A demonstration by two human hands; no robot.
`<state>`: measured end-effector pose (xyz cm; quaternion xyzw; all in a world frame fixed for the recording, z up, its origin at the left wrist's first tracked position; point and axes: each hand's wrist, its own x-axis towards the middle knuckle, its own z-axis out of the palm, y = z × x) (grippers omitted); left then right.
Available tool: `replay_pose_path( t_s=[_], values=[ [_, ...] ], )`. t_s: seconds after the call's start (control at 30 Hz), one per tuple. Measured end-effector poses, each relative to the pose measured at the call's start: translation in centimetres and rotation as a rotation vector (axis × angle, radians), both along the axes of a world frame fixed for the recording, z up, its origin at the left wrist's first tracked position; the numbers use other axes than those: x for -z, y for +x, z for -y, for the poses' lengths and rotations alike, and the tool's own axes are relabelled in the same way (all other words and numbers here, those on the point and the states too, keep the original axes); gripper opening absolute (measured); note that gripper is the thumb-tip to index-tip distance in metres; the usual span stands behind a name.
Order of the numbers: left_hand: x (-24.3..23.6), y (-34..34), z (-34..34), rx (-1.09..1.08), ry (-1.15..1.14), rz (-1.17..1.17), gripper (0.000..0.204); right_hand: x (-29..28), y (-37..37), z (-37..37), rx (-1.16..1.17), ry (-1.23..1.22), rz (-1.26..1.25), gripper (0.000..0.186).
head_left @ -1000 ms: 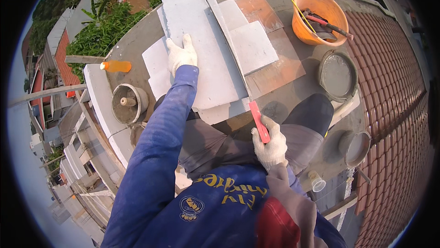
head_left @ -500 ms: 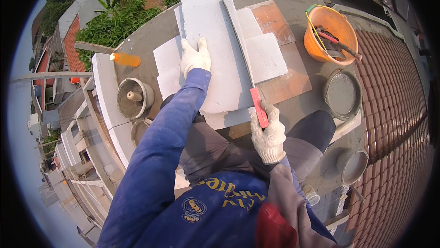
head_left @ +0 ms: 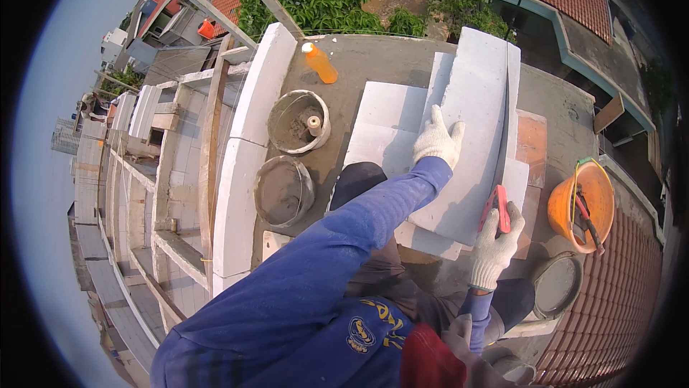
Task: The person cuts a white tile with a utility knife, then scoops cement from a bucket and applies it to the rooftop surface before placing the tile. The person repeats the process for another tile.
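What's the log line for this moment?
left gloved hand: resting on white block | right gloved hand: holding red saw handle | around: orange bottle, orange bucket, mortar buckets

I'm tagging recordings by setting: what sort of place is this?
Probably an outdoor building site at roof level: a bucket of grey mix stands on bare concrete, near unfinished framing and a brown tiled roof.

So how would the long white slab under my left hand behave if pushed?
The slab looks stiff, given its flat, broad face. It might slide, since it lies on other pale slabs. Your left hand resting on it could steady it.
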<state>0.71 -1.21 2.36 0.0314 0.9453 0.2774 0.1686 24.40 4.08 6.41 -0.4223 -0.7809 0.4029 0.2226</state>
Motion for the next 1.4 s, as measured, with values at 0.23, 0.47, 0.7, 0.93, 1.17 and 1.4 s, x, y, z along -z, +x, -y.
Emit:
replay_pose_path(
  t_s=[0.23,0.47,0.7,0.93,1.17,1.4],
  values=[
    [-0.7,-0.4,0.4,-0.041,0.041,0.046,0.087,-3.1,-6.2,-2.5,-0.044,-0.027,0.078,0.047],
    [-0.6,-0.1,0.6,-0.013,0.069,0.024,0.086,-3.0,8.2,5.2,-0.027,0.001,0.028,0.044],
    [-1.7,-0.4,-0.6,-0.019,0.063,0.036,0.087,-3.6,-12.3,-9.4,-0.113,0.090,0.104,0.050],
    [-0.3,0.0,0.5,-0.023,0.040,0.007,0.086,-2.7,6.0,3.8,-0.030,-0.030,0.056,0.046],
    [0.3,-0.1,0.1,-0.002,0.018,-0.018,0.085,-2.7,-0.5,-0.8,-0.047,0.007,0.024,0.046],
    [0.7,-0.6,-1.0,0.002,-0.002,-0.084,0.086,-4.3,-9.6,-6.5,-0.142,0.129,0.086,0.047]
  ],
)
